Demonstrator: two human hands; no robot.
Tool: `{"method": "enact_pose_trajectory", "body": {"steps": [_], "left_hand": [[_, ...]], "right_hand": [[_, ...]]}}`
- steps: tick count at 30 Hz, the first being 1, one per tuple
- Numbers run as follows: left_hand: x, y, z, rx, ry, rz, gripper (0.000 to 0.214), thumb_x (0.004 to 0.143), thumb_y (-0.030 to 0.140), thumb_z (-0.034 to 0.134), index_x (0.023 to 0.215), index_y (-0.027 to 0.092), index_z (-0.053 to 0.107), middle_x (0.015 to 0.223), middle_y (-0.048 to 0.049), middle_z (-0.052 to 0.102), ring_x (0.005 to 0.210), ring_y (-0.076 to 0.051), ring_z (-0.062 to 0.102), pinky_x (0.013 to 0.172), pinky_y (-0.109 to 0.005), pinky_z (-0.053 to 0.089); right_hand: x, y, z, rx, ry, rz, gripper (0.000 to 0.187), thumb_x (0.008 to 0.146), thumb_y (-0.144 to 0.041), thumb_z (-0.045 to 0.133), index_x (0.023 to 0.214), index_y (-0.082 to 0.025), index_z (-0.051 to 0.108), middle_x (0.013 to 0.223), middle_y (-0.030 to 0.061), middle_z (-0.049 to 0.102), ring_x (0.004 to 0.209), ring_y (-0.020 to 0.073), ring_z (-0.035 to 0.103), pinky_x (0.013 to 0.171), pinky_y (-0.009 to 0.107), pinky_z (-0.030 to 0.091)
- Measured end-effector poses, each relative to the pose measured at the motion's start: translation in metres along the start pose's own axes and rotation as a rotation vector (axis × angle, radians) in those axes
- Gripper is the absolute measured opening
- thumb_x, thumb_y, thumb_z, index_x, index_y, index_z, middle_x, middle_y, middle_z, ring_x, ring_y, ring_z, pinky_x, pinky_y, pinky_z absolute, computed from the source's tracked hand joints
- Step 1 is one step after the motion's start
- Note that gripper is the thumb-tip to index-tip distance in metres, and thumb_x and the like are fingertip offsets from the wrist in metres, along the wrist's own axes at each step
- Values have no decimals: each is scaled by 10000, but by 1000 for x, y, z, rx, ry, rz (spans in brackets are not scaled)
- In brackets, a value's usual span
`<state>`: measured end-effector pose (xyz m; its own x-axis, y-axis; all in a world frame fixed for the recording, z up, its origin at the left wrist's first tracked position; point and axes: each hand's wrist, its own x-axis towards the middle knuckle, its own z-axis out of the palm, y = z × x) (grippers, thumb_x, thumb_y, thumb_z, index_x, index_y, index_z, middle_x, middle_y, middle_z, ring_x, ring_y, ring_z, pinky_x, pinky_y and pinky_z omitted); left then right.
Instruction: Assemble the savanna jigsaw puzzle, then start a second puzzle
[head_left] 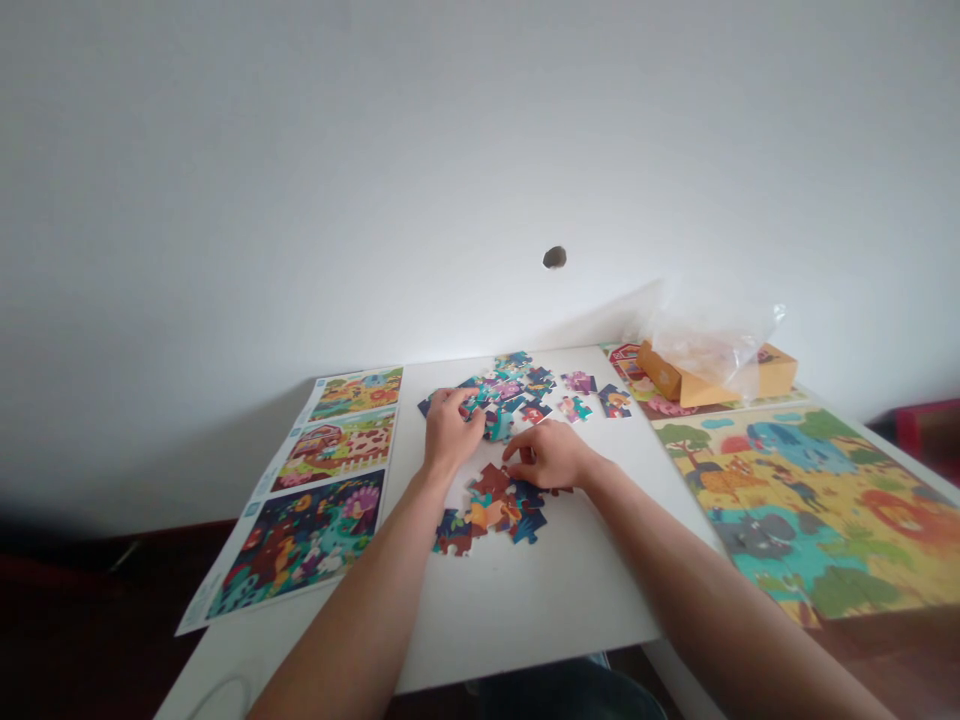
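My left hand [450, 430] rests on a heap of loose, brightly coloured puzzle pieces [517, 392] at the far middle of the white table [525, 600], its fingers curled over a piece at the heap's left edge. My right hand [549, 455] lies knuckles up, fingers bent, pressing on the top of a small joined cluster of pieces [491, 510] with orange, red and blue artwork. What the fingers grip is hidden under both hands.
A long reference sheet [315, 490] with three printed pictures lies at the left. A finished animal puzzle [810, 500] covers the right side. An orange box [705, 380] with a clear plastic bag stands at the back right. A small hole [554, 257] marks the white wall.
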<state>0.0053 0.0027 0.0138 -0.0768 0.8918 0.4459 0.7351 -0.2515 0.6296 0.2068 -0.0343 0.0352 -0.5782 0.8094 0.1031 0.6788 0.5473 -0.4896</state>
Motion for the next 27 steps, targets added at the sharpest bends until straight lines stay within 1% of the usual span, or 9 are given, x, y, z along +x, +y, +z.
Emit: {"method": "enact_pose_trajectory", "body": {"steps": [3, 5, 7, 9, 11, 14, 18, 22, 27], "left_hand": [[-3, 5, -4, -161, -158, 26, 213, 823, 245, 540, 942, 193, 710, 654, 18, 642, 554, -134, 586, 608, -251, 488], [-6, 8, -5, -219, -288, 70, 182, 828, 250, 531, 817, 184, 701, 562, 29, 616, 497, -126, 568, 526, -230, 433], [-8, 10, -5, -232, -403, 128, 169, 804, 220, 534, 729, 177, 679, 538, 28, 620, 469, -118, 563, 493, -221, 399], [-10, 11, -4, -248, -492, 148, 165, 786, 192, 520, 703, 177, 661, 493, 37, 602, 425, -112, 550, 468, -215, 377], [-11, 10, -4, -294, -546, 127, 165, 784, 180, 497, 705, 179, 642, 455, 49, 580, 389, -113, 545, 450, -211, 372], [-11, 10, -5, -375, -574, 116, 154, 773, 172, 488, 676, 179, 607, 427, 57, 558, 381, -116, 551, 445, -209, 377], [-10, 11, -7, -403, -563, 148, 155, 759, 161, 486, 644, 178, 588, 431, 49, 565, 401, -120, 553, 465, -217, 386], [-9, 10, -8, -335, -500, 204, 157, 759, 163, 503, 643, 172, 608, 471, 38, 572, 433, -113, 532, 494, -226, 383], [-9, 10, -6, -357, -431, 225, 180, 791, 179, 502, 645, 168, 607, 520, 29, 583, 488, -108, 533, 526, -219, 384]], "right_hand": [[-1, -1, -2, 20, 5, -39, 337, 772, -346, 703, 1106, -324, 740, 763, -37, 719, 716, 154, 644, 683, 248, 417], [-1, -2, -3, 24, -11, -87, 424, 740, -407, 741, 1159, -345, 720, 812, -31, 714, 743, 163, 638, 687, 249, 423], [-2, -3, -3, 27, -35, -128, 449, 704, -429, 764, 1144, -344, 729, 861, -19, 705, 776, 174, 633, 693, 249, 434], [-2, -3, -4, 62, -62, -156, 429, 693, -324, 746, 1122, -331, 742, 895, -12, 698, 784, 173, 628, 703, 245, 451], [-4, -2, -5, 126, -98, -179, 481, 663, -159, 670, 1110, -319, 752, 933, -9, 696, 781, 165, 629, 712, 236, 467], [-5, 0, -6, 198, -131, -183, 591, 601, -46, 573, 1097, -306, 763, 1005, -1, 698, 814, 169, 636, 729, 231, 483], [-6, 0, -9, 216, -117, -134, 561, 627, -62, 593, 1111, -294, 760, 1046, 14, 697, 853, 180, 635, 773, 247, 494], [-6, -3, -8, 249, -100, -205, 405, 738, -214, 698, 1132, -292, 751, 1039, 25, 681, 841, 159, 624, 794, 249, 484], [-4, -10, 4, 204, -158, -318, 417, 733, -403, 789, 1141, -326, 741, 1073, 27, 660, 903, 172, 617, 899, 311, 440]]}}
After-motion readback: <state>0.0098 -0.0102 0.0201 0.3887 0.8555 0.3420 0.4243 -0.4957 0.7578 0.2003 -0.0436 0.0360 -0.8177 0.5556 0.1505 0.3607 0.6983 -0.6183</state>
